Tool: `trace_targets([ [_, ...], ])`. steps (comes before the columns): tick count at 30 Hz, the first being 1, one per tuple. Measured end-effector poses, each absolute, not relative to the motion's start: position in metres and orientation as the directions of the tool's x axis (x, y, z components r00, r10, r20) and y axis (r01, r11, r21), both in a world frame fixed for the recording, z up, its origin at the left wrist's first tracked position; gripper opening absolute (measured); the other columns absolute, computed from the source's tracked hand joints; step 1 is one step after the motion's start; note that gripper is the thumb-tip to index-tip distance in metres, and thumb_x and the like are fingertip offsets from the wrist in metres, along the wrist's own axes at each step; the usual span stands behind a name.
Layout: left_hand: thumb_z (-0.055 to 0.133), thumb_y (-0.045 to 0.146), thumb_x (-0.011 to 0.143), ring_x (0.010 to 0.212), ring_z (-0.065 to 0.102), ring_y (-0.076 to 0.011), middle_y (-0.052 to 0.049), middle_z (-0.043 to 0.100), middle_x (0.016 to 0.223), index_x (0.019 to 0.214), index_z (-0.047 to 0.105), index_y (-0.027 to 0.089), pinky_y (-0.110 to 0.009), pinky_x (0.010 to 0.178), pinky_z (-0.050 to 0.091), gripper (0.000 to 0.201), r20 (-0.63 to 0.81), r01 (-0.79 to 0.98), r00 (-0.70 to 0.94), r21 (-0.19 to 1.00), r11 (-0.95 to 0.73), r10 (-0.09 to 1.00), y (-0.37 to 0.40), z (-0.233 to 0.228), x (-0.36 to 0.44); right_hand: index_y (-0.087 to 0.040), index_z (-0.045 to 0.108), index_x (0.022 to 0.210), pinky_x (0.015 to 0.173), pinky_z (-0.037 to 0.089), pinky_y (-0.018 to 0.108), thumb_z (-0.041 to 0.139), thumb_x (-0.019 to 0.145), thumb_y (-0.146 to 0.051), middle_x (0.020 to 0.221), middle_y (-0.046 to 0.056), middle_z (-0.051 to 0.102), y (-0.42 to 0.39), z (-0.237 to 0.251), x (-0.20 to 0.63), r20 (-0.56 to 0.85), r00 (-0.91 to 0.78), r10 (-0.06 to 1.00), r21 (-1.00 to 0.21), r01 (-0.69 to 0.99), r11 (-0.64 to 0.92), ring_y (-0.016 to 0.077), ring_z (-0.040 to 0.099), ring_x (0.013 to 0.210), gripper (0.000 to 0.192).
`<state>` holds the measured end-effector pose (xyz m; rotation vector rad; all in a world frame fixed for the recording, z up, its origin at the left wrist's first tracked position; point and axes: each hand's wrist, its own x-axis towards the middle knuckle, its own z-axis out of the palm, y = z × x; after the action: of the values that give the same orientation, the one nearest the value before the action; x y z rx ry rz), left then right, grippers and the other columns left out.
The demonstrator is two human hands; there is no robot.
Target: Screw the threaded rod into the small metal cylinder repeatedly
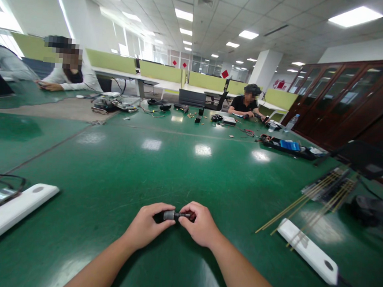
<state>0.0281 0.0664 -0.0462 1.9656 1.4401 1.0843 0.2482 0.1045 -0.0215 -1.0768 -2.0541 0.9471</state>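
Just above the green table, my left hand (148, 224) pinches a short grey and black cylinder (169, 214) between thumb and fingers. From the cylinder's right end a thin, dark, ribbed rod (182, 215) runs toward my right hand (201, 225). The fingers of that hand are closed round the rod's far end, where a dark reddish-brown bit shows. Cylinder and rod lie in one line, nearly level. Whether they are one piece or two parts pressed together, I cannot tell. My fingers cover part of both ends.
White bars lie at left (16, 216) and right (309, 252). Thin brass-coloured rods (301, 203) cross the right one. A black tray (287, 146) and electronic parts (198, 115) sit farther back. Two people, one at left (71, 70) and one at back right (247, 103), sit at the table (176, 169).
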Motion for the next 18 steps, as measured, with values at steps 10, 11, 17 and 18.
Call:
trace_targets([
  [10, 0.076, 0.037, 0.082, 0.101, 0.068, -0.0232, -0.004, 0.073, 0.108, 0.112, 0.071, 0.028, -0.035, 0.093, 0.054, 0.031, 0.321, 0.571, 0.144, 0.746, -0.343, 0.936, 0.067, -0.0448, 0.0283, -0.021, 0.07, 0.09, 0.067, 0.046, 0.025, 0.069, 0.082, -0.02, 0.085, 0.001, 0.064, 0.1057, -0.0239, 0.2486, 0.184, -0.473, 0.862, -0.82, 0.41, 0.4, 0.014, 0.06, 0.074, 0.009],
  [11, 0.076, 0.036, 0.082, 0.101, 0.068, -0.0231, -0.003, 0.073, 0.108, 0.112, 0.071, 0.028, -0.035, 0.093, 0.054, 0.031, 0.32, 0.571, 0.145, 0.746, -0.343, 0.936, 0.0671, -0.0449, 0.0281, -0.021, 0.07, 0.09, 0.067, 0.046, 0.025, 0.069, 0.082, -0.02, 0.085, 0.001, 0.065, 0.1056, -0.024, 0.2488, 0.187, -0.472, 0.861, -0.818, 0.41, 0.403, 0.0141, 0.06, 0.075, 0.009],
  [17, 0.076, 0.036, 0.083, 0.101, 0.068, -0.0224, -0.002, 0.073, 0.108, 0.112, 0.071, 0.03, -0.035, 0.093, 0.053, 0.031, 0.314, 0.577, 0.147, 0.743, -0.339, 0.938, 0.067, -0.0448, 0.0278, -0.022, 0.07, 0.091, 0.068, 0.045, 0.025, 0.069, 0.082, -0.02, 0.084, 0.0, 0.065, 0.1052, -0.0233, 0.2497, 0.198, -0.478, 0.856, -0.817, 0.402, 0.414, 0.0141, 0.06, 0.075, 0.009],
  [18, 0.076, 0.036, 0.083, 0.101, 0.068, -0.0224, -0.002, 0.073, 0.108, 0.112, 0.071, 0.03, -0.035, 0.093, 0.053, 0.03, 0.314, 0.577, 0.147, 0.743, -0.339, 0.938, 0.0667, -0.0447, 0.028, -0.022, 0.07, 0.091, 0.067, 0.045, 0.025, 0.069, 0.082, -0.02, 0.084, 0.0, 0.065, 0.1053, -0.0232, 0.2497, 0.198, -0.479, 0.855, -0.817, 0.402, 0.414, 0.0141, 0.06, 0.075, 0.009],
])
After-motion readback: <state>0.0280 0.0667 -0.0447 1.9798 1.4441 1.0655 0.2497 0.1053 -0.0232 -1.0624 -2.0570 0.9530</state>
